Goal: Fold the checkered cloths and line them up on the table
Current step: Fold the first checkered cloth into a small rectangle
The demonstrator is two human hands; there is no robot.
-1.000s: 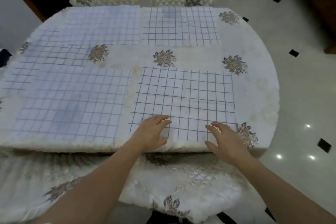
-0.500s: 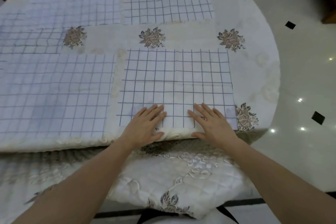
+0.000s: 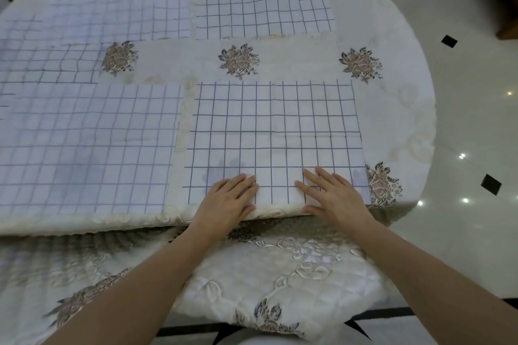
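You are pressing your left hand [image 3: 228, 199] and right hand [image 3: 332, 196] flat, fingers straight, on the near edge of the cloth [image 3: 274, 126] lying at the table's [image 3: 392, 120] near right. Other cloths [image 3: 84, 148] are lying spread to its left and beyond.

A cream tablecloth [image 3: 294, 60] with embroidered brown flowers [image 3: 238, 61] hangs over the near edge. The glossy white floor [image 3: 465, 120] at right has small black diamonds [image 3: 449, 41].
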